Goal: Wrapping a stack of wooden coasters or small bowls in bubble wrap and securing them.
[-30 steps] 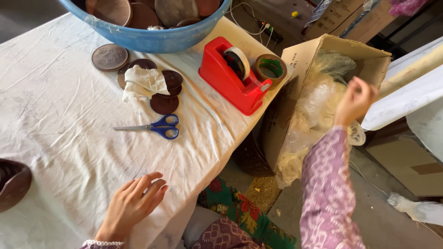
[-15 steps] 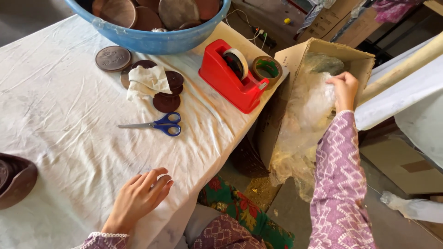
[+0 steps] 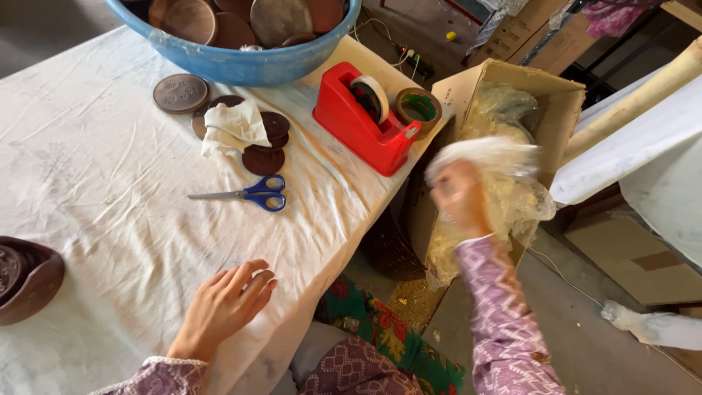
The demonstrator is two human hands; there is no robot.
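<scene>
My right hand (image 3: 459, 196) is blurred with motion beside the table's edge, closed on a crumpled sheet of clear plastic wrap (image 3: 482, 152) pulled out of the open cardboard box (image 3: 556, 91). More plastic (image 3: 512, 197) spills over the box's front. My left hand (image 3: 228, 303) lies flat on the white tablecloth (image 3: 95, 183) near the front edge, fingers slightly apart, holding nothing. Blue-handled scissors (image 3: 252, 194) lie a little beyond it.
A red tape dispenser (image 3: 362, 121) and a brown tape roll (image 3: 418, 106) sit at the table's right edge. A blue basin (image 3: 234, 62) holds brown round discs; more discs and a white cloth (image 3: 234, 124) lie below it. A dark brown bowl (image 3: 29, 278) stands at left.
My right hand has come back from the box toward the table, pulling a piece of plastic wrap with it. The left hand has stayed in place on the cloth.
</scene>
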